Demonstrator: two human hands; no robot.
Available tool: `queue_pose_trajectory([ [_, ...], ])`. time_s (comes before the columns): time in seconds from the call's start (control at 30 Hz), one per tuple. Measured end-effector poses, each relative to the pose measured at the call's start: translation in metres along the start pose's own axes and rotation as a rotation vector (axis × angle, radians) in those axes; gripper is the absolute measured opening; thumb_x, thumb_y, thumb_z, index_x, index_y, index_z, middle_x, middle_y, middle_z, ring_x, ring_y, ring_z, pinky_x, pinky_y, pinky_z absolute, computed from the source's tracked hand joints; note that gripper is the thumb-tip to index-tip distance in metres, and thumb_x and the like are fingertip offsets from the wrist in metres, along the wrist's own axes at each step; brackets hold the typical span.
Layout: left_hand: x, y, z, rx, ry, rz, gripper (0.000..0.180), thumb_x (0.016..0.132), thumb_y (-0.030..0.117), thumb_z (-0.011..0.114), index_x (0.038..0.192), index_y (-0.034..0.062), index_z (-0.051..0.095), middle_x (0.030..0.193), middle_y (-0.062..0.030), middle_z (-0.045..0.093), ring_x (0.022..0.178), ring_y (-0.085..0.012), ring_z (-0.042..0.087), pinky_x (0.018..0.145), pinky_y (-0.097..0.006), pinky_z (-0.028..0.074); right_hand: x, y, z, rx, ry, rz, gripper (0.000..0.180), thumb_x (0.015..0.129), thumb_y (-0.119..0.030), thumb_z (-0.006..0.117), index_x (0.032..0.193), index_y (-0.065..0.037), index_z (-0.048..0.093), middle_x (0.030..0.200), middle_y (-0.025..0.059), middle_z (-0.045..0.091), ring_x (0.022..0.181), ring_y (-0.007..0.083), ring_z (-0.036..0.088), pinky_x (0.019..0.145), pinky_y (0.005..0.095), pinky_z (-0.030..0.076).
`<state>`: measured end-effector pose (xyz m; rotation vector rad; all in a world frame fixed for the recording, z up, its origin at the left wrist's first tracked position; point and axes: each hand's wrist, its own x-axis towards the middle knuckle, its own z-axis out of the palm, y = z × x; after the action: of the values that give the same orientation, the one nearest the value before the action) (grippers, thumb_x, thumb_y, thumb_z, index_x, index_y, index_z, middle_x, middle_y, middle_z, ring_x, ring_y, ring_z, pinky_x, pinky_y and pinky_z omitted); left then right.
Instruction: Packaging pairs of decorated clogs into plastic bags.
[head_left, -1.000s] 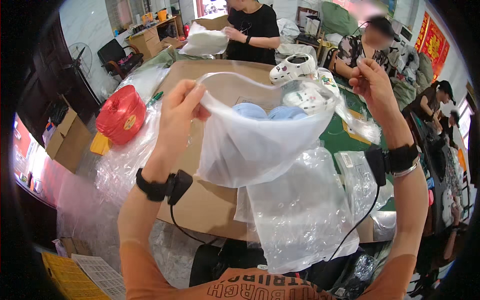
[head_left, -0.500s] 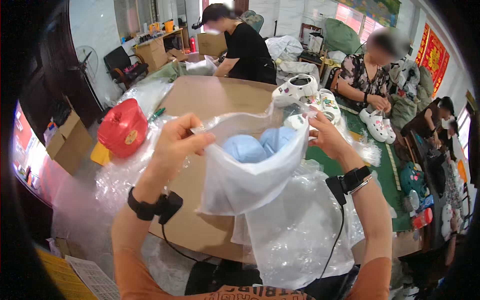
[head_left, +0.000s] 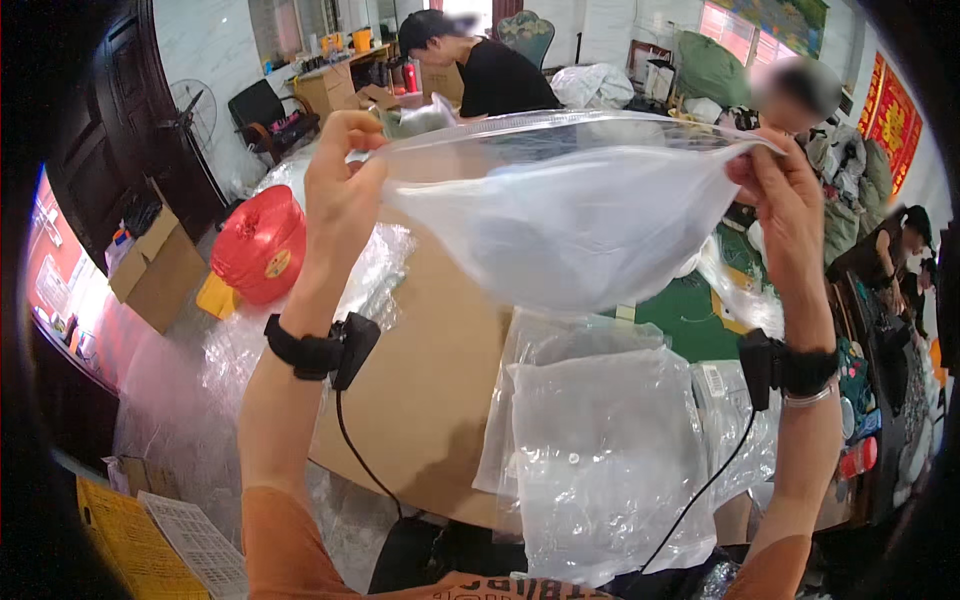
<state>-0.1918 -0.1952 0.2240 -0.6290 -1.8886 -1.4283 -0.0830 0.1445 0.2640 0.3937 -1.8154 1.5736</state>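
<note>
A frosted white plastic bag [head_left: 580,235] hangs stretched wide between my hands above the table, its clear top edge pulled nearly straight. My left hand [head_left: 343,185] pinches one upper corner, and my right hand [head_left: 785,190] grips the other. The bag sags in the middle; a faint bluish tint shows through its wall, and its contents cannot be made out clearly. Beneath it, a pile of flat frosted plastic bags [head_left: 610,450] lies at the table's near edge. Both wrists wear black straps with small cabled devices.
Brown cardboard [head_left: 420,370] and a green mat [head_left: 695,325] cover the table. A red plastic-wrapped bundle [head_left: 260,245] stands at left beside crumpled clear plastic [head_left: 375,270]. One person in black [head_left: 505,80] bends at the far side; another person is partly hidden behind my right hand.
Both hands have risen and moved apart, drawing the bag's mouth wide and taut. The light blue rounded items visible inside before are now mostly hidden behind the bag's wall.
</note>
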Motion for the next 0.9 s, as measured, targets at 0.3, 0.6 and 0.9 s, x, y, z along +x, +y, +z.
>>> queue_pose_trajectory([
  [0.3, -0.182, -0.094, -0.002, -0.198, -0.523, -0.646, 0.006, 0.078, -0.001, 0.052, 0.078, 0.005, 0.052, 0.073, -0.0001, 0.052, 0.065, -0.0083, 0.05, 0.058, -0.023, 0.043, -0.215, 0.023, -0.029, -0.545, -0.71, 0.418, 0.024, 0.076, 0.005, 0.051, 0.098, -0.001, 0.057, 0.097, 0.0146, 0.06, 0.089, 0.0309, 0.058, 0.08, 0.0342, 0.046],
  [0.6, -0.244, -0.01, 0.004, 0.252, -0.665, 0.278, 0.018, 0.069, 0.0, 0.058, 0.086, 0.0067, 0.059, 0.097, -0.0103, 0.054, 0.093, -0.0286, 0.051, 0.078, -0.038, 0.042, -0.338, -0.016, -0.068, -1.112, -0.82, 0.455, 0.054, 0.071, -0.035, 0.066, 0.118, -0.012, 0.052, 0.13, 0.0174, 0.038, 0.121, 0.0388, 0.033, 0.099, 0.0517, 0.025],
  [0.9, -0.285, 0.017, 0.101, 0.399, -0.796, 0.767, 0.048, 0.075, 0.013, 0.052, 0.122, 0.0199, 0.046, 0.128, -0.0117, 0.041, 0.115, -0.0324, 0.04, 0.093, -0.05, 0.034, -0.341, 0.012, -0.053, -1.319, -0.892, 0.348, 0.065, 0.071, -0.04, 0.064, 0.129, -0.024, 0.041, 0.14, 0.015, 0.026, 0.127, 0.0403, 0.024, 0.099, 0.06, 0.018],
])
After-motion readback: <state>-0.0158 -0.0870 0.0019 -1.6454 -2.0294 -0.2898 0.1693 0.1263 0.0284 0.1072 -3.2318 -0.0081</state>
